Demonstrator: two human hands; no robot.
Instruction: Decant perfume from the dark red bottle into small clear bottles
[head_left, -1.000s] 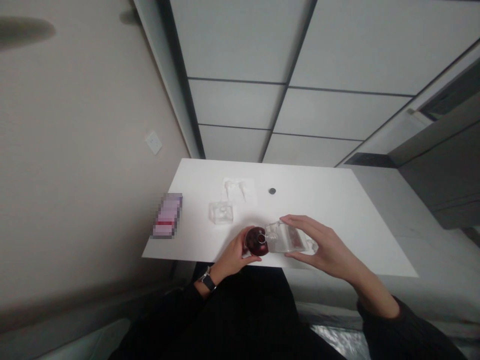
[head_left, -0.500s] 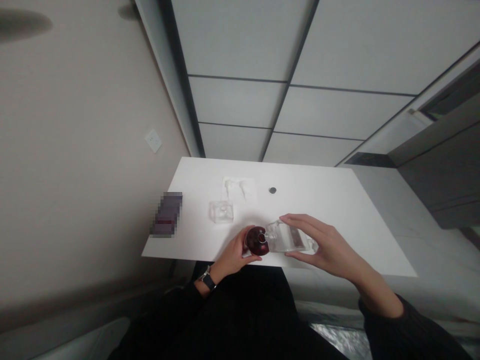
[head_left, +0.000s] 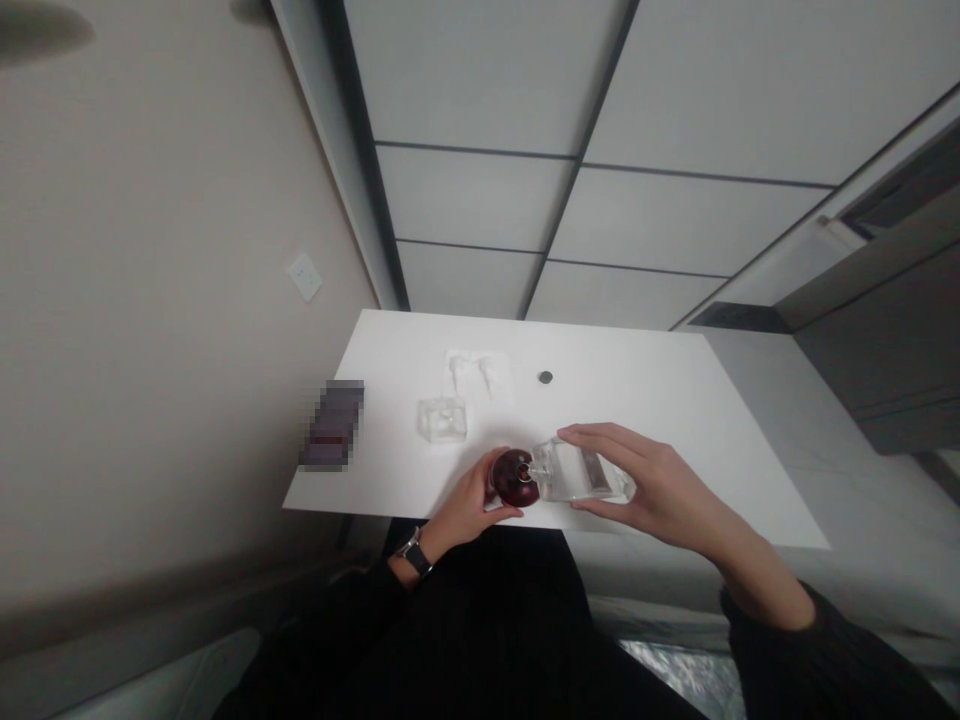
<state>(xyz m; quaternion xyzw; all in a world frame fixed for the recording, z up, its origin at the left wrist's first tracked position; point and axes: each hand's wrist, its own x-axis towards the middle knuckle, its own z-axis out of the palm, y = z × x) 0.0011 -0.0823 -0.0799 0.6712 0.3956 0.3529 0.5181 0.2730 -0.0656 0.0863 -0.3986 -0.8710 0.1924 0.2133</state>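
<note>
Near the front edge of the white table (head_left: 637, 375), my left hand (head_left: 466, 503) is wrapped round a dark red, round-shouldered bottle (head_left: 513, 487) with an open neck. My right hand (head_left: 652, 485) grips a clear glass bottle (head_left: 574, 473) between thumb and fingers. The clear bottle lies tipped on its side, its narrow neck pointing left at the red bottle's mouth. Its mouth is at or just over that opening; whether the rims touch I cannot tell. A little liquid seems to lie inside the clear bottle.
A clear square glass container (head_left: 444, 420) stands left of the hands. Behind it lies a white sheet (head_left: 472, 375) with two small white pieces on it. A small dark round cap (head_left: 546, 377) sits farther right. A blurred-out dark box (head_left: 334, 425) is at the table's left edge.
Both hands keep their grips, and the two bottles stay mouth to mouth. The clear bottle looks almost unmoved. The whole view has shifted very slightly.
</note>
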